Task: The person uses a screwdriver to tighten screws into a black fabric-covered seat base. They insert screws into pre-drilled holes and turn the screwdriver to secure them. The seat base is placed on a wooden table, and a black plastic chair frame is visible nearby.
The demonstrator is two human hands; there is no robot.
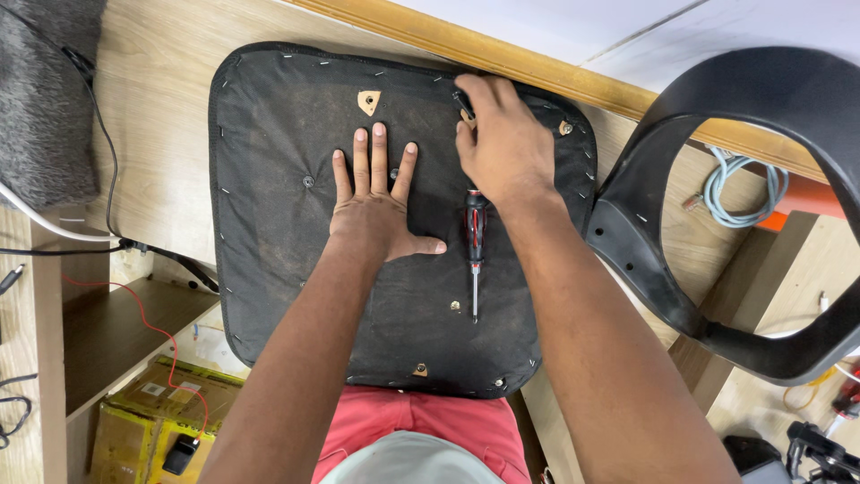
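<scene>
Left hand (374, 199): fingers lying flat and spread, palm pressing down on the black fabric underside of a chair seat cushion (269, 215), thumb pointing out toward the right. Nothing is being gripped; the hand is released and resting near the middle of the cushion.

Right hand (503, 142): fingers curling down at the far right part of the cushion, fingertips meeting the fabric close to a mounting hole (467, 115). Cannot tell whether anything small is being pinched there; the back of the hand is hiding the fingertips.

Screwdriver (475, 244): red-and-black handle, lying loose on the cushion just below the right wrist, between the two forearms, shaft pointing toward the person. Neither hand is touching it.

Cushion: lying upside down on a light wooden tabletop (152, 116), staples running along its edge, a triangular tear in the fabric (368, 101) showing a fastener point just beyond the left fingertips, a button tuft (308, 181) to the left of that hand.

Surroundings: black plastic chair backrest frame (717, 206) lying to the right of the cushion, touching the table edge. Grey fuzzy fabric (45, 90) at top left. Black cable (107, 170) running along the left side of the table.
</scene>
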